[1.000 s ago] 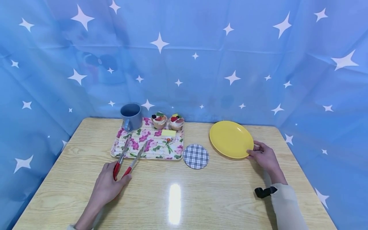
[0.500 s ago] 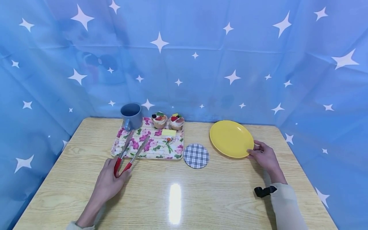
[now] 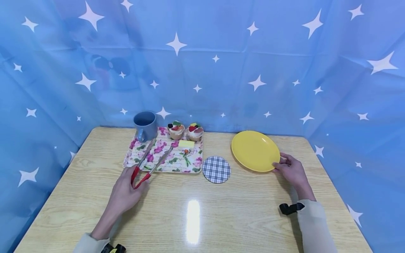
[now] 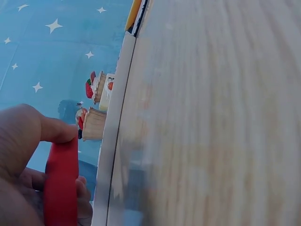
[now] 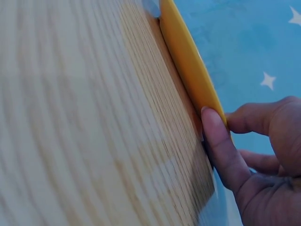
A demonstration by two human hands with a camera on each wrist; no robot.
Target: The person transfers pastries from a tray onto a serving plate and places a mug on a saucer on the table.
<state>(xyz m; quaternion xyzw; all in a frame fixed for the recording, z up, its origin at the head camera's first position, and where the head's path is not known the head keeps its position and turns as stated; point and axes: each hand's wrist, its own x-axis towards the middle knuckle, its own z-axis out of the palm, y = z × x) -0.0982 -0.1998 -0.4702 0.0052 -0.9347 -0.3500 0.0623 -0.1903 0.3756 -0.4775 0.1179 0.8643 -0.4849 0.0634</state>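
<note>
In my left hand (image 3: 126,191) I grip red-handled metal tongs (image 3: 138,175), whose arms stand apart over a floral tray (image 3: 148,167). The left wrist view shows my thumb on the red handle (image 4: 62,183). On the tray are two cupcakes (image 3: 175,130) topped with fruit, side by side at the back, and a small pale yellow block (image 3: 186,144) in front of them. A blue mug (image 3: 145,124) occupies its back left corner. My right hand (image 3: 292,171) pinches the near right rim of a yellow plate (image 3: 254,151); the right wrist view shows thumb and fingers on either side of that rim.
A round checked coaster (image 3: 216,169) lies on the wooden table (image 3: 240,211) between tray and plate. Blue star-printed cloth (image 3: 202,70) hangs behind the table and along both sides. A black wrist strap device (image 3: 290,209) sits at the right sleeve.
My left hand has moved forward and to the right, carrying the tongs further over the tray toward the cupcakes. My right hand keeps its place on the plate rim.
</note>
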